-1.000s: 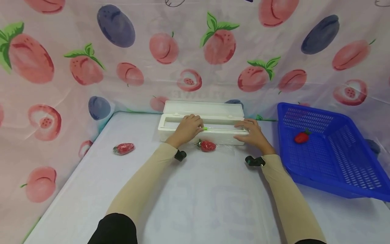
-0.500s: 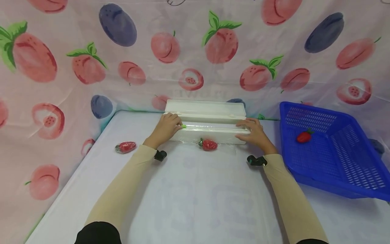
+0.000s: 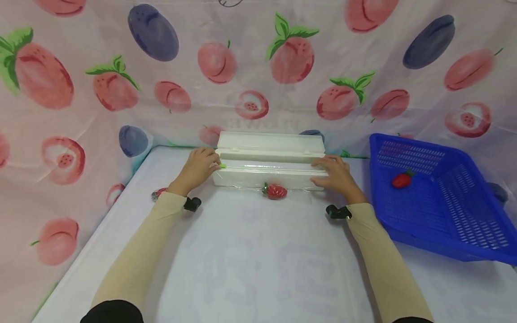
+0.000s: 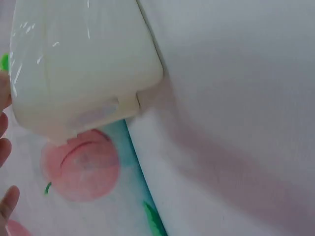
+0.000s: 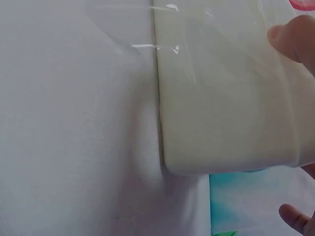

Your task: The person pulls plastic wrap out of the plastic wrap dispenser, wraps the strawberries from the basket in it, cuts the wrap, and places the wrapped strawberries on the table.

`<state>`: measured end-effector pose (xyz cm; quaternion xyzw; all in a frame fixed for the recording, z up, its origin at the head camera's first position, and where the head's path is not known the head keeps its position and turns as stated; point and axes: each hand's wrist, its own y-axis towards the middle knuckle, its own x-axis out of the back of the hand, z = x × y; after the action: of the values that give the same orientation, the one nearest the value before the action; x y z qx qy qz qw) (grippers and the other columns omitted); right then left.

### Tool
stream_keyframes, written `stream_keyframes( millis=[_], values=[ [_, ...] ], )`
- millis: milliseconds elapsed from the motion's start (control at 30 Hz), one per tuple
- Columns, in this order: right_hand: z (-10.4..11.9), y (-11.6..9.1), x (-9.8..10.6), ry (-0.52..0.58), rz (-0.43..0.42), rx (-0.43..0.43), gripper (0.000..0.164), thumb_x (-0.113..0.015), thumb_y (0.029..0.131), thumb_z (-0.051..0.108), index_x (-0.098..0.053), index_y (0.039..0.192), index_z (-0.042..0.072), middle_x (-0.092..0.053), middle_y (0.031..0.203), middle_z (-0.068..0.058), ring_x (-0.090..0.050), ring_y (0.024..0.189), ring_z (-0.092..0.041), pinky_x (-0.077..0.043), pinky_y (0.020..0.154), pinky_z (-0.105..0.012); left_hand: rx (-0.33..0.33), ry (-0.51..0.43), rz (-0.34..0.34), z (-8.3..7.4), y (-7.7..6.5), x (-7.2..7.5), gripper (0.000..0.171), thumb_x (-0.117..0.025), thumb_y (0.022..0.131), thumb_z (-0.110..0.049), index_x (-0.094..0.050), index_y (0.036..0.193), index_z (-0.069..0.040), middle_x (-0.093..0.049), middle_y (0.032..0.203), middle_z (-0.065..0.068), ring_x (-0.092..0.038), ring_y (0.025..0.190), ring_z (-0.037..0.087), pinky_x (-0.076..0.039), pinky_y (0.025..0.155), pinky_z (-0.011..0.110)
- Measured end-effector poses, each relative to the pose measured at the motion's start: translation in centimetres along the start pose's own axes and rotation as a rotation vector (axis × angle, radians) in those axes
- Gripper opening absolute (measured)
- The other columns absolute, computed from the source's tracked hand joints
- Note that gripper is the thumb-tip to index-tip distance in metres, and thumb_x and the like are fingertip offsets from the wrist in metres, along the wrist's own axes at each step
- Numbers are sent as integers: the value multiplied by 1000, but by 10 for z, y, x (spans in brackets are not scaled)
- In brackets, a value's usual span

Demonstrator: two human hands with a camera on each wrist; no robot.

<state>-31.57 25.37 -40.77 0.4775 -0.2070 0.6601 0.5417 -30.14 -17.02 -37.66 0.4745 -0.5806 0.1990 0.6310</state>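
A long white cling film dispenser stands at the back of the table, its lid raised. My left hand is at its left end, finger and thumb pinching the small green slide cutter. My right hand grips the right end, thumb on the front face, fingers over the top. Clear film hangs down the front onto the table. On that film, against the dispenser's front, lies a red strawberry with green leaves.
Another strawberry, wrapped in film, lies at the left, partly hidden by my left wrist. A blue plastic basket at the right holds one strawberry. A fruit-print cloth hangs right behind the dispenser.
My left hand has slid the green cutter leftward along the dispenser, from near the middle to its left end, and now covers part of the wrapped strawberry. The right hand has stayed in place.
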Motion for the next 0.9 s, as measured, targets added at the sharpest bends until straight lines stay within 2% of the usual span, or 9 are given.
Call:
stream_keyframes(
  millis=[67, 167, 300, 367, 467, 767, 900],
  values=[
    [3, 4, 0, -49, 1, -4, 44, -74, 76, 30, -62, 115, 16, -59, 127, -13, -31, 130, -38, -22, 96, -64, 11, 1, -3, 9, -3, 6, 10, -66, 85, -17, -63, 90, -9, -58, 100, 9, -48, 108, 31, -32, 101, 51],
    [7, 8, 0, -90, 8, -7, 45, -73, 76, 31, -60, 117, 15, -58, 127, -13, -31, 130, -38, -23, 95, -63, 27, 60, 27, 24, -10, 11, 6, -67, 84, -14, -63, 85, -10, -55, 101, 9, -46, 109, 32, -31, 102, 51],
    [9, 7, 2, -99, 59, -18, 47, -72, 78, 32, -59, 119, 13, -56, 130, -15, -30, 131, -39, -22, 95, -64, 64, 75, 64, 33, -30, 6, 5, -69, 83, -12, -65, 81, -11, -56, 100, 10, -48, 107, 32, -32, 103, 52],
    [10, 5, 6, -100, 94, -22, 47, -71, 80, 31, -58, 122, 12, -55, 132, -15, -28, 132, -40, -21, 96, -65, 95, 30, 35, 30, -37, 3, 5, -69, 83, -14, -66, 82, -10, -58, 99, 10, -49, 103, 31, -34, 100, 52],
    [11, 0, 12, -117, 137, -19, 47, -69, 84, 31, -56, 125, 11, -53, 135, -14, -27, 135, -40, -19, 98, -67, 120, -5, -37, 20, -37, 0, 7, -68, 85, -15, -67, 85, -8, -61, 97, 12, -53, 97, 31, -40, 92, 50],
    [20, -4, 15, -144, 151, 0, 51, -64, 88, 30, -52, 131, 7, -50, 138, -17, -25, 139, -39, -21, 102, -62, 174, 22, -202, 4, -25, 0, 8, -66, 85, -10, -66, 84, -3, -63, 92, 16, -58, 87, 34, -45, 84, 49],
    [23, -5, 17, -139, 151, -11, 60, -65, 86, 33, -47, 135, 5, -48, 139, -19, -29, 137, -40, -20, 104, -61, 203, 45, -293, -5, -21, -3, 10, -63, 85, -10, -63, 92, -3, -62, 95, 17, -57, 90, 36, -44, 86, 50]
  ],
)
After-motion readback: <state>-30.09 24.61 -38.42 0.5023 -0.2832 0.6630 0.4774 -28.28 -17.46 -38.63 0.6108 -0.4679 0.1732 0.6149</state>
